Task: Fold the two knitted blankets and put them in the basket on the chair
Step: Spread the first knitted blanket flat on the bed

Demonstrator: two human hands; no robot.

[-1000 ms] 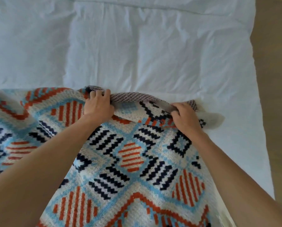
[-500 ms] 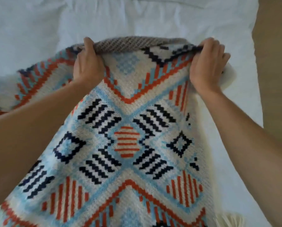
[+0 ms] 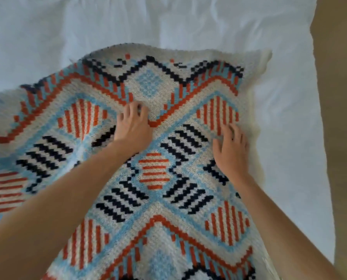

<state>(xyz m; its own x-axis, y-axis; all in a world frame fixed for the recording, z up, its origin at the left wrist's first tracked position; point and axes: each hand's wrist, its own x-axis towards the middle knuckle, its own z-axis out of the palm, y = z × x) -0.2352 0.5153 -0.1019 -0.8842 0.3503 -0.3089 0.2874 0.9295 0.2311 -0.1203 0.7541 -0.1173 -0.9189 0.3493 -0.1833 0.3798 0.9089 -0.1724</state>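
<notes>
Left hand [image 3: 133, 126] loosely spread, resting on blanket [image 3: 154, 172] centre; right hand [image 3: 232, 146] spread flat near blanket's right edge. Blanket's far edge ahead of both hands, apart from fingertips.

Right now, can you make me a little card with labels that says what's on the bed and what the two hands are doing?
blanket: knitted, with an orange, navy and light-blue pattern, spread out on the bed
bed: white, wrinkled cover
left hand: rests on top of the blanket, fingers loose
right hand: rests on the blanket near its right edge, fingers spread
floor: tan strip to the right of the bed
</notes>
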